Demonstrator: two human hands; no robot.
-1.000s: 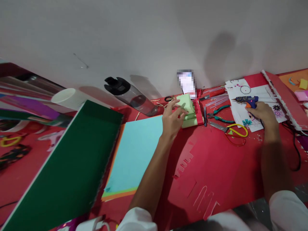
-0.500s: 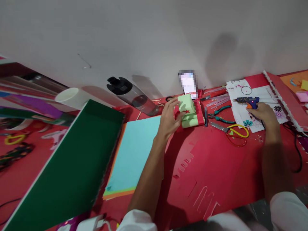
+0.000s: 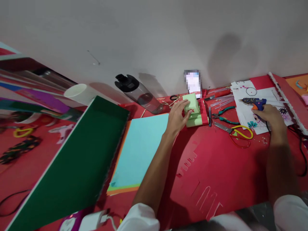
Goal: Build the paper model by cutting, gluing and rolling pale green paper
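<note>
My left hand has its fingers on the top and its thumb on the front of a light green folded paper box, which carries a small red star-like cutout. Beneath that box is another light green paper piece with a red band at its right end. My right hand is wrapped around the grip of a blue and black hot glue gun. The gun lies over a sheet of white paper printed with flowers, its nozzle pointing left.
Yellow-and-red-handled scissors, green-handled pliers and glue sticks lie between the hands. A phone leans on the wall beside a water bottle. Light blue paper sheets and a green board are at left.
My left fingers and thumb have closed in on the light green box. The view has turned slightly left, so everything appears further right. The glue gun stays in my right hand.
</note>
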